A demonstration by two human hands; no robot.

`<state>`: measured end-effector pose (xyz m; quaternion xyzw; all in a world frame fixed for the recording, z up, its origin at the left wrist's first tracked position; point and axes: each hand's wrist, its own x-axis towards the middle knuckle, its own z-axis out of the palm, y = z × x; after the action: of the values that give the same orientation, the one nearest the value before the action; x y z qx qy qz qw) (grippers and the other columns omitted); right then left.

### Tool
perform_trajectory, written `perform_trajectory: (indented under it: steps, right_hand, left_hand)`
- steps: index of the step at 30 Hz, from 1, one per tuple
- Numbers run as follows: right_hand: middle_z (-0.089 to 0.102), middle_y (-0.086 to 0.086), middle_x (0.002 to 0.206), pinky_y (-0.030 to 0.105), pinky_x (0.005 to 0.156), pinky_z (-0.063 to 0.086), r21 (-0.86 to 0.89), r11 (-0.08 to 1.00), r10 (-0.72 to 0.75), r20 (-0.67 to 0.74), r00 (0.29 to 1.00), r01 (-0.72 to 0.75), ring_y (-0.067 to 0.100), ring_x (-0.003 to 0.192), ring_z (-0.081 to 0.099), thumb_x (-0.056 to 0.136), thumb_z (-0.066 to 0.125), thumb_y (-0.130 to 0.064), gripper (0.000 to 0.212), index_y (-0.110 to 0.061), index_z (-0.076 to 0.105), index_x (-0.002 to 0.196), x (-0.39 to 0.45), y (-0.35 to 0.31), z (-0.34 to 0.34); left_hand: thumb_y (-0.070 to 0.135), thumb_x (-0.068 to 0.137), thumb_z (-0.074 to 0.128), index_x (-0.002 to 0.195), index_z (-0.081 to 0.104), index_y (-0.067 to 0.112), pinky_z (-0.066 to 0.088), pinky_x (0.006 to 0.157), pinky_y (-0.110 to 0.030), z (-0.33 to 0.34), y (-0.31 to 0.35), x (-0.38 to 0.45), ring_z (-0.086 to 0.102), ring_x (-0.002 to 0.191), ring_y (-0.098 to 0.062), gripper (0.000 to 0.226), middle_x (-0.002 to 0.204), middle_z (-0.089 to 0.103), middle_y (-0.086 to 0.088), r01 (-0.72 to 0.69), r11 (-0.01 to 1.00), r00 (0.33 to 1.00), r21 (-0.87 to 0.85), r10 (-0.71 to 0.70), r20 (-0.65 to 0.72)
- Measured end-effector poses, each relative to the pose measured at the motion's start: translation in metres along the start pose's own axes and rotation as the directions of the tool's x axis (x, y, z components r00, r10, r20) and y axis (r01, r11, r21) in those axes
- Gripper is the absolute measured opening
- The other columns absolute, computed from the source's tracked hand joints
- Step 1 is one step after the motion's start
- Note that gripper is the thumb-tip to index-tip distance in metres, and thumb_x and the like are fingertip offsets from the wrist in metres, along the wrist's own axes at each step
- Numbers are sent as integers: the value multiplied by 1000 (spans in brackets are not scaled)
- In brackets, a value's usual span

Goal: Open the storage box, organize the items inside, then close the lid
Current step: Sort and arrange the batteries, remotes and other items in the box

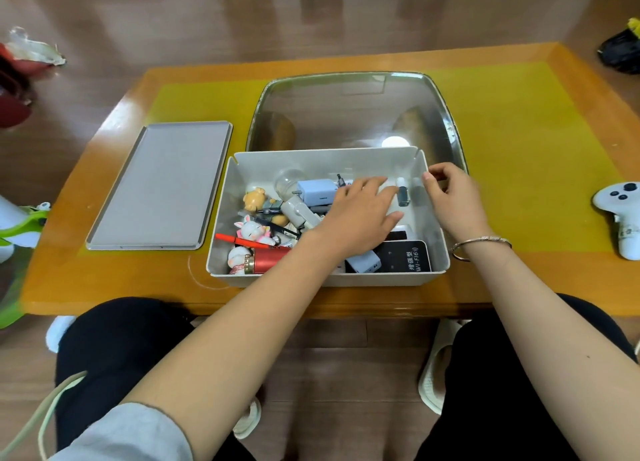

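Note:
The white storage box (429, 273) stands open on the table, full of small items. Among them are a blue charger (317, 190), a bear figurine (254, 199), a bunny figurine (251, 231), a red pen (239, 240) and a black Wi-Fi device (410, 257). My left hand (360, 214) reaches into the box with fingers stretched flat over the items, its fingertips beside a small dark vial (402, 195). My right hand (452, 197) is at the box's right wall, fingers curled over the rim. A clear cover (346, 107) leans up behind the box.
A flat grey tray (159, 187) lies on the table left of the box. A white game controller (620, 211) sits at the table's right edge. The table's front edge is close to my knees. Slippers and shoes lie on the wooden floor.

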<state>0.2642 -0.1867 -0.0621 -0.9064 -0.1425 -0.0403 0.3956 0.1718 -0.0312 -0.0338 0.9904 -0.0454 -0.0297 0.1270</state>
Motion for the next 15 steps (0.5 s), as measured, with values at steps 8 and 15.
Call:
perform_trajectory:
  steps: [8,15]
  right_hand:
    - [51,10,123,37,100,36,-313,926,-207,45,977,211,28,116,44,87,61,-19,37,-11,53,123,-5,-35,-6]
    - [66,0,88,33,79,49,-290,953,20,354,935,89,21,87,61,87,61,-41,32,-15,60,106,-11,-72,33]
  left_hand:
    - [37,100,39,143,39,21,21,111,-41,-25,-74,-45,27,138,-24,45,152,34,-2,202,979,965,-21,-203,-168]
    - [46,101,29,139,43,16,18,113,-43,-13,-116,-76,26,139,-30,50,149,37,-9,427,901,890,73,-404,-213]
